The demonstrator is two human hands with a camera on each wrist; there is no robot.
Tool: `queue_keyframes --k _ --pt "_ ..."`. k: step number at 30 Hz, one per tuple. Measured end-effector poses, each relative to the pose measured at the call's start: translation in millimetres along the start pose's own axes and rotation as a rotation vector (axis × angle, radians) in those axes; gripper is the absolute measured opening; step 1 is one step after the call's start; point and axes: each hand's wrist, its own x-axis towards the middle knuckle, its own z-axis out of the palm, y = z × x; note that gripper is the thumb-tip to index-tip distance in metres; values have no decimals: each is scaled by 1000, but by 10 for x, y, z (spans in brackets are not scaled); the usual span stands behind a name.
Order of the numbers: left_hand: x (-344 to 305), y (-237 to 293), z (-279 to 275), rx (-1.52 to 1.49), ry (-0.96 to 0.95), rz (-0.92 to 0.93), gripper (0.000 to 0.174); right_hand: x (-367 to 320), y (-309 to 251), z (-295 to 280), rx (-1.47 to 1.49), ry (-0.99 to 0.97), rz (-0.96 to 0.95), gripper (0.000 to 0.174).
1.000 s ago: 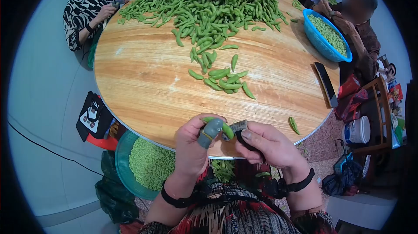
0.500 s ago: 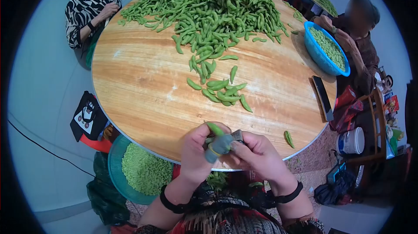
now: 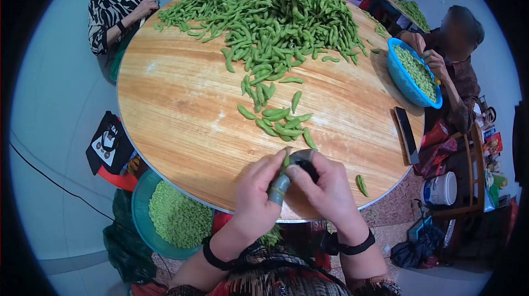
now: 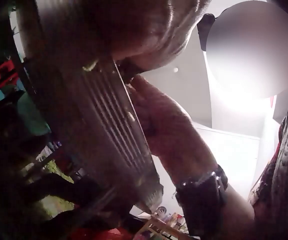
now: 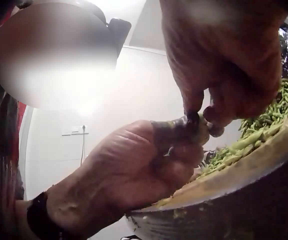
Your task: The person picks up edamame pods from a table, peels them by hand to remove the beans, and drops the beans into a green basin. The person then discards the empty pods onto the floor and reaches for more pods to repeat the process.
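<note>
Close over the near edge of the round wooden table (image 3: 182,131), both hands meet at a green soybean pod (image 3: 286,159). The left hand (image 3: 258,192) holds the pod upright between thumb and fingers. A grey-green cover (image 3: 277,190) with a yellow band wraps its thumb. From the other side the right hand (image 3: 329,190) pinches at the pod's lower end, its thumb against the left thumb's tip and its fingers curled. Grey and black covering shows on its fingers. In the right wrist view the fingertips of the right hand (image 5: 224,65) come down onto the left thumb cover (image 5: 176,132).
A small group of pods (image 3: 284,125) lies ahead of the hands, a large heap (image 3: 292,20) beyond. At right are a phone (image 3: 406,136), a single pod (image 3: 361,185) and a blue basket (image 3: 392,70) of beans. A green basin (image 3: 142,213) of shelled beans stands below left. Other people sit around.
The pod has shifted from lying slanted across the left fingers to standing upright between the hands. The right thumb has come to the left thumb. The head view has tilted up slightly.
</note>
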Motion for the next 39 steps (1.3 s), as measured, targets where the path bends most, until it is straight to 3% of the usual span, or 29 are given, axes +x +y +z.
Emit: queue_keyframes --k 3,5,6,8,11,14,18,20,21,23,26,28,30,33,34,36,39 --pt "-5 -23 -18 -46 -71 62 49 26 148 26 93 -49 -108 16" --pt "28 17 -74 -423 -240 -138 52 28 225 -2 -67 -18 -216 16" --pt "22 5 -61 -423 -236 -140 52 28 228 -19 -66 -22 -216 16" --pt "7 -21 3 -210 -158 18 50 13 222 -48 329 -164 102 15" --pt "-16 90 33 49 -110 90 48 -11 175 -32 240 -136 94 13" --pt "32 23 -54 -109 -220 56 47 -46 198 -67 47 -118 -64 14" --pt "12 -7 -42 -212 -211 77 47 -73 236 -37 129 -100 -89 14" --pt "-3 90 -52 -79 -196 3 45 -52 163 -53 693 -173 291 11" --pt "-8 111 -25 -78 -197 3 45 -41 139 -40 821 -180 338 8" --pt "-26 147 34 -10 -57 144 43 -36 193 -53 922 -205 375 8" --pt "-52 162 -4 72 -105 252 40 -72 178 -53 1065 -220 463 6" --pt "-82 131 11 82 -81 287 37 -98 183 -38 1110 -207 509 6" --pt "-99 109 25 94 -56 322 33 -128 271 4 1420 -285 550 4" --pt "-103 102 67 65 3 330 27 -165 305 40 1575 -263 572 4" --pt "-106 85 80 95 24 312 25 -177 281 50 1577 -261 571 4" --pt "-98 71 88 123 40 299 22 -176 193 65 1313 -82 543 3" --pt "-99 39 54 62 -44 189 21 -150 130 85 1161 35 523 4"
